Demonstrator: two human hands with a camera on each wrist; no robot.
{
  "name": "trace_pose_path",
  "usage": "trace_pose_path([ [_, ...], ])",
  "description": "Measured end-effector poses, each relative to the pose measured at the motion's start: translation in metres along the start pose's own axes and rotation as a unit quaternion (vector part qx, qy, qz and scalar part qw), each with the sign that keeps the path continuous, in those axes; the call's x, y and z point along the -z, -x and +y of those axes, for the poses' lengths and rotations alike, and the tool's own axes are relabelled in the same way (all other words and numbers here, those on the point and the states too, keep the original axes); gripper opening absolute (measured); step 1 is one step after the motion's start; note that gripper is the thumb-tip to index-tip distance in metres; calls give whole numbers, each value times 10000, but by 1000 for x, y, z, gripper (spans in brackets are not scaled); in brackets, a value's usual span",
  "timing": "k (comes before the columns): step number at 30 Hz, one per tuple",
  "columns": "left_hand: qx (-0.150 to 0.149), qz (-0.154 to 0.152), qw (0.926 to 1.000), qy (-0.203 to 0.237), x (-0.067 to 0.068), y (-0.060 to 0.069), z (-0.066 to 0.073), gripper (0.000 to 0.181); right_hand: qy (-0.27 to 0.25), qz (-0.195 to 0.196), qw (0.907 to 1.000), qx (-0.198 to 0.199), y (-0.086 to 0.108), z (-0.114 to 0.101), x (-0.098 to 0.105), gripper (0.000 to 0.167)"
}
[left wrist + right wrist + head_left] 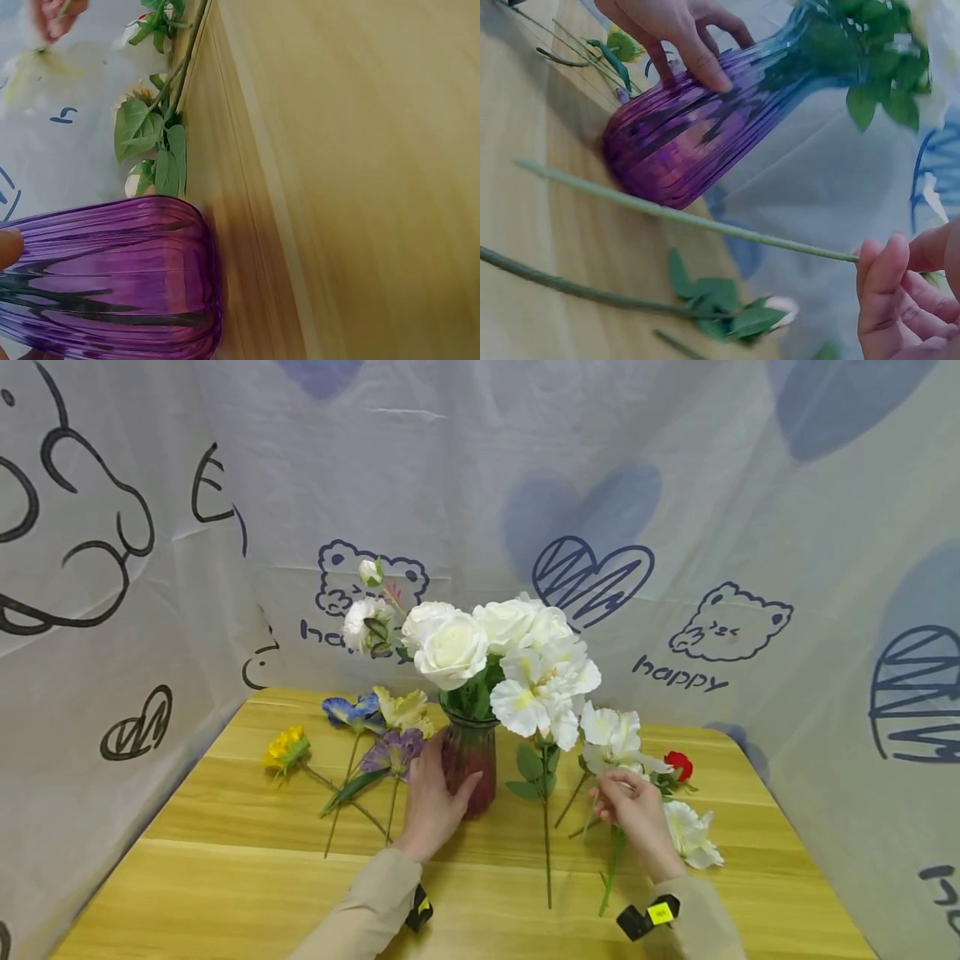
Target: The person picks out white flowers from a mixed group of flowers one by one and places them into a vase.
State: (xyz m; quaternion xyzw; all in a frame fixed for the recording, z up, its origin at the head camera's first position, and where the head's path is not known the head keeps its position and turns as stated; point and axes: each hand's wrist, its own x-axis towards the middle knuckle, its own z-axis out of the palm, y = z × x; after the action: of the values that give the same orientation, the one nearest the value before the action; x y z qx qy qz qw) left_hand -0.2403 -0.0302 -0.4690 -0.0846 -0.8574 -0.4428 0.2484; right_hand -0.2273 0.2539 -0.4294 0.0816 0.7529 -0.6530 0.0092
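A ribbed glass vase, purple at the base and blue-green toward the neck, stands on the table holding white roses and ruffled white blooms. My left hand grips its side, thumb across the front. To the right, my right hand pinches a thin green stem just beneath a ruffled white flower. In the left wrist view that flower shows a yellowish centre. The bare stem end points toward the vase in the right wrist view, apart from it as far as I can tell.
Left of the vase lie a yellow flower, a blue one, a pale yellow one and a purple one. At right are a red rose and another white flower. A long stem lies between my hands.
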Motion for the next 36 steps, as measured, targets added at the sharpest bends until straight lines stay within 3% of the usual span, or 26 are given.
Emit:
trace_pose_path([
  [4,-4,105,9999,-28,-4,0,1,78,220,367,9967,695,5,-18,-7,23],
  [8,38,187,9998,29,-8,0,3,78,380,817,9838,1547,10,-38,-14,21],
  [12,115,201,9997,12,-12,0,6,79,393,1213,9627,2388,16,-56,-19,19],
  [19,180,293,9993,-163,-14,0,9,81,-30,1692,9131,3709,30,-84,-23,14],
  [23,52,404,9989,-238,-15,1,9,81,-687,1785,8891,4158,39,-95,-23,11],
  [27,48,416,9988,-237,-16,1,8,80,-1447,1541,8670,4513,48,-105,-26,10],
  [32,105,305,9992,-225,-15,1,7,82,-2038,1306,8475,4725,64,-120,-40,8],
  [36,35,352,9991,-225,-15,2,7,83,-2169,1387,8331,4896,73,-132,-52,9],
])
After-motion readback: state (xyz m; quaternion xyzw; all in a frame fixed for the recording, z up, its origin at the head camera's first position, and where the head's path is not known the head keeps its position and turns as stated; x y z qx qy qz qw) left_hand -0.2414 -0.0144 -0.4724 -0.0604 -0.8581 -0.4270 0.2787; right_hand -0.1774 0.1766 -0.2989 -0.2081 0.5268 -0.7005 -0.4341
